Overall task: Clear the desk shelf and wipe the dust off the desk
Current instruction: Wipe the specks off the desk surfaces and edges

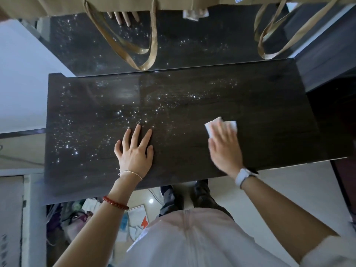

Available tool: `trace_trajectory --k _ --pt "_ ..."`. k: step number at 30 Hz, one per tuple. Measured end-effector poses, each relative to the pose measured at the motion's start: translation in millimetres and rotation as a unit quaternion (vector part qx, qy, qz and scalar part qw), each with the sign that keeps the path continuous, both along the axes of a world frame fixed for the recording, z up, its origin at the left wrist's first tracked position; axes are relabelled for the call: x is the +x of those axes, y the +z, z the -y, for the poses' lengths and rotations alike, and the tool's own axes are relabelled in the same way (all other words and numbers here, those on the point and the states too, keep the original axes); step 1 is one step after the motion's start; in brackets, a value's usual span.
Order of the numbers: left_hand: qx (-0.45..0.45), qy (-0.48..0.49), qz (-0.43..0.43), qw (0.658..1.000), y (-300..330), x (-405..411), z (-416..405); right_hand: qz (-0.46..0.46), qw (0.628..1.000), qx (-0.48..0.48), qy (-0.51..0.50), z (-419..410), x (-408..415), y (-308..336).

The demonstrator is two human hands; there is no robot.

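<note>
The dark wooden desk fills the middle of the head view, its left and centre speckled with bright dust or droplets. My right hand lies flat on a white wipe, pressing it on the right part of the desk; the hand is blurred. My left hand rests flat on the desk with fingers spread, holding nothing. Behind the desk a glossy dark panel mirrors the desk, my fingers and the wipe.
Tan bags with long looped handles hang from above at the back, over the glossy panel. A white wall lies left. Clutter and papers sit on the floor under the desk's front edge, near my feet.
</note>
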State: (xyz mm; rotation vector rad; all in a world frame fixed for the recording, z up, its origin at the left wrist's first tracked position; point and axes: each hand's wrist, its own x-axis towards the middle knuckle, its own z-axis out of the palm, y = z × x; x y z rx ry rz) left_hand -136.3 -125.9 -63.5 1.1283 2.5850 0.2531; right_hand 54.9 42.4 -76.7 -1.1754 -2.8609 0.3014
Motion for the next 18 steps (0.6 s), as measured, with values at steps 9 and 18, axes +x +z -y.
trace_trajectory --k 9,18 --pt "0.048 0.057 0.026 0.997 10 7 -31 0.024 0.983 -0.038 0.177 43 -51 -2" --pt "-0.016 0.106 0.055 0.993 2 15 -99 0.017 0.972 -0.049 -0.228 -122 6 0"
